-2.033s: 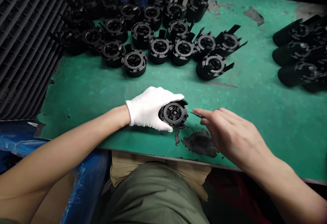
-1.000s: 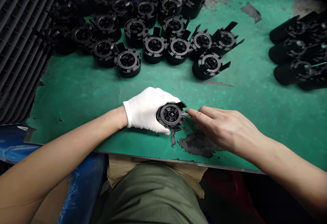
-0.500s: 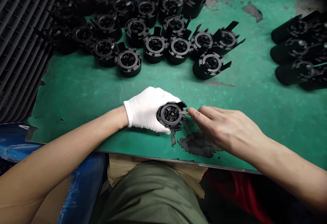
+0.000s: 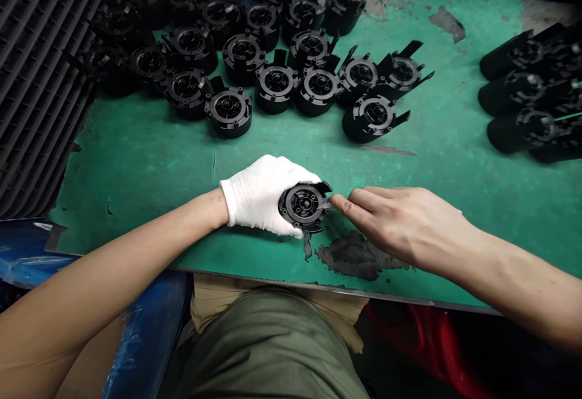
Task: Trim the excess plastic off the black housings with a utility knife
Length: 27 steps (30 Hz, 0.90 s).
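Observation:
My left hand (image 4: 264,194), in a white glove, is wrapped round a round black plastic part (image 4: 304,206) and holds it on edge against the green table (image 4: 159,162), its ribbed face turned toward me. My bare right hand (image 4: 400,223) pinches a small thin metal blade (image 4: 326,202) between its fingertips. The blade's tip touches the right rim of the part. Most of the blade is hidden by my fingers.
Several identical black round parts (image 4: 277,80) stand in rows at the back of the table. More black parts (image 4: 531,93) lie stacked at the right. A dark ribbed panel (image 4: 36,77) borders the left. A worn black patch (image 4: 354,256) marks the front edge.
My right hand came in from the right with the blade until its tip met the part's rim. Over the last second it shifted only slightly. My left hand kept still.

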Tool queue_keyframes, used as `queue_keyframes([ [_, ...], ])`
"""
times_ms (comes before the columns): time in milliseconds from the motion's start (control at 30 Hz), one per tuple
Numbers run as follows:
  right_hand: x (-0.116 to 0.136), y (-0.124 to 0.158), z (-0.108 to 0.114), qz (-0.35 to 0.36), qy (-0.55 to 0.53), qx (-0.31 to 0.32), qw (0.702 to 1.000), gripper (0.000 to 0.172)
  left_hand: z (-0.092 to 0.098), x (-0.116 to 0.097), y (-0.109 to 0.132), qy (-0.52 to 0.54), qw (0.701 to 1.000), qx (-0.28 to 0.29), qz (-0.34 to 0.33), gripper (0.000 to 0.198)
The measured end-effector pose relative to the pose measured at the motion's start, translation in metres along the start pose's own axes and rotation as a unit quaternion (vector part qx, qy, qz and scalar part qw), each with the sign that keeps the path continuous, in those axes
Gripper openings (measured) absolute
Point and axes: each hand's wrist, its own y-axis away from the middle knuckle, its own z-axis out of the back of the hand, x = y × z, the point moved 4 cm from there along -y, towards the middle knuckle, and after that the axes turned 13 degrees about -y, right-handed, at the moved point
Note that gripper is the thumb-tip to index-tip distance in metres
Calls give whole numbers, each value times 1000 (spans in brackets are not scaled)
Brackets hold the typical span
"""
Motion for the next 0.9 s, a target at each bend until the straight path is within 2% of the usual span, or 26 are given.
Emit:
queue_keyframes([
  [233,-23,-9,3,93,-9,27,995,39,-1,0,0,-2,1000,0,0,73],
  [333,-35,-8,1,101,-41,28,994,33,0,1,1,2,1000,-5,-1,73],
  [400,-39,-4,0,66,-63,-8,996,28,0,3,2,8,1000,-13,-1,76],
  [467,-39,2,-2,0,-76,-71,995,24,-3,5,4,12,1000,-28,6,83],
  [567,-24,14,-10,-103,-80,-148,980,26,-12,5,12,-3,996,-76,52,97],
  [700,12,20,-28,-162,-103,-148,970,30,-24,-2,30,-73,980,-125,138,111],
  [800,26,17,-34,-170,-92,-137,972,30,-27,-8,37,-107,978,-111,138,124],
  [900,25,14,-30,-161,-42,-135,977,29,-24,-8,34,-118,983,-74,118,136],
])
